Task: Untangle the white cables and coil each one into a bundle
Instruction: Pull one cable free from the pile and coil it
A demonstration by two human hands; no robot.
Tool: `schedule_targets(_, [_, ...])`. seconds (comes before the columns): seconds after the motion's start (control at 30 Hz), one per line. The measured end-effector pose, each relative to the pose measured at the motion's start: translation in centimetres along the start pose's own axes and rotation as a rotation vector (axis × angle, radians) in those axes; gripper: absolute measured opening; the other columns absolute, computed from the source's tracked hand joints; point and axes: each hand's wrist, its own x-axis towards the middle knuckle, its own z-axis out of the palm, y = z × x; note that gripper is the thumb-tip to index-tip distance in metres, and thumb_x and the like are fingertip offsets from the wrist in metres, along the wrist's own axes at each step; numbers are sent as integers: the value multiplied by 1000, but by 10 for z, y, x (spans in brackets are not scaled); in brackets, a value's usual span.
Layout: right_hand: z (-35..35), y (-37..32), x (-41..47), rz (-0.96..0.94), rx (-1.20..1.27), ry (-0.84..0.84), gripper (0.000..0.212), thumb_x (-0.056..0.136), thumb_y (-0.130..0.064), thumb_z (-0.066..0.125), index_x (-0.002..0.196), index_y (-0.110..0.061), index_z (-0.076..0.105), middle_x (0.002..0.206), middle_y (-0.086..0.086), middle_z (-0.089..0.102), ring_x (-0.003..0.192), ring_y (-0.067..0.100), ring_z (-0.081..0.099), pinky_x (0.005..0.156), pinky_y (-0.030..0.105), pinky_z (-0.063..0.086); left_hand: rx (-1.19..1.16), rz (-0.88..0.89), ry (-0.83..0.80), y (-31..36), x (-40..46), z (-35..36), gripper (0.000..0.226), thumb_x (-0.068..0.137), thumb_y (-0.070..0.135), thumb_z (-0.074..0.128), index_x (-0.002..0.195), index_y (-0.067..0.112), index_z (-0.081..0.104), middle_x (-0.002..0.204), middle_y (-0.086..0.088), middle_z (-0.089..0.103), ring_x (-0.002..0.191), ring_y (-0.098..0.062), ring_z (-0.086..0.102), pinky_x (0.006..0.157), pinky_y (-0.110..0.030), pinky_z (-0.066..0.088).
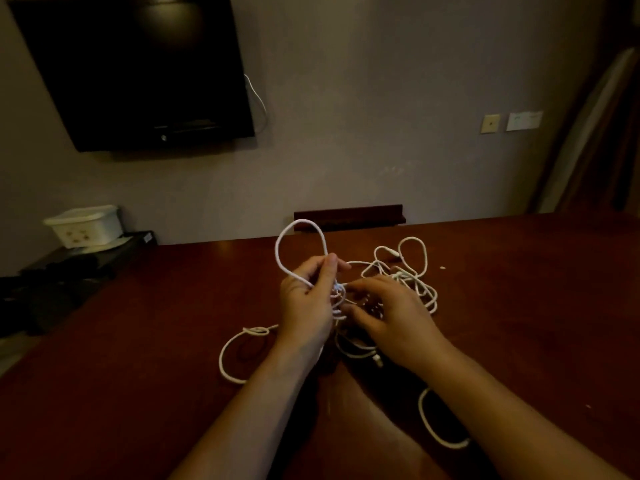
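Observation:
Tangled white cables (412, 271) lie in loops on the dark red-brown table (156, 341). My left hand (308, 306) holds a strand between thumb and fingers, and a tall loop (301, 237) of it stands up above the hand. My right hand (391, 317) is just to the right, fingers curled around the knotted strands between the two hands. A knotted loop (242, 344) rests on the table left of my left wrist. Another strand (433, 424) curves under my right forearm.
A black wall-mounted screen (138, 71) hangs at the upper left. A white plastic box (85, 225) sits on a low black stand at the left. A dark wooden ledge (349, 216) stands at the table's far edge. Wall sockets (523, 121) are on the right.

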Motion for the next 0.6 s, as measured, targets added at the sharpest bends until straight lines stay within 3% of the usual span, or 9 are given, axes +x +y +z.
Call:
schedule_targets(0.1, [-1, -1, 1, 21, -97, 73, 42, 91, -49, 69, 132, -42, 61, 115, -23, 58, 107, 4, 59, 96, 38, 56, -65, -23, -63, 3, -3, 1, 28, 106, 29, 59, 93, 16, 81, 91, -7, 75, 86, -19, 72, 73, -27, 60])
schedule_targets(0.2, [-6, -2, 1, 27, -331, 104, 50, 94, -47, 69, 141, -45, 54, 131, -19, 57, 126, 9, 49, 110, 39, 39, -78, 11, -97, 7, -5, 4, 26, 106, 25, 58, 97, 13, 80, 87, -4, 75, 82, -14, 72, 73, -23, 59])
schedule_targets(0.3, [-11, 1, 2, -5, -502, 165, 41, 95, -49, 66, 136, -47, 58, 129, -20, 59, 121, 7, 49, 100, 33, 36, -67, 48, 27, 6, -4, 6, 27, 107, 21, 58, 93, 12, 78, 80, -3, 71, 73, -8, 67, 67, -18, 56])
schedule_targets(0.47, [-14, 5, 4, 30, -441, 260, 20, 95, -52, 66, 110, -40, 64, 105, -19, 57, 100, 5, 49, 88, 29, 35, -15, 1, 165, -2, 2, 1, 32, 112, 25, 48, 91, 12, 68, 70, 0, 63, 64, -10, 60, 57, -19, 50])
schedule_targets(0.6, [-11, 3, 4, 3, -443, 267, 15, 97, -47, 64, 107, -38, 58, 103, -18, 52, 94, 4, 47, 83, 28, 37, 172, 100, 164, -5, 1, -1, 36, 114, 30, 40, 88, 16, 62, 78, 0, 71, 74, -12, 72, 68, -31, 61])
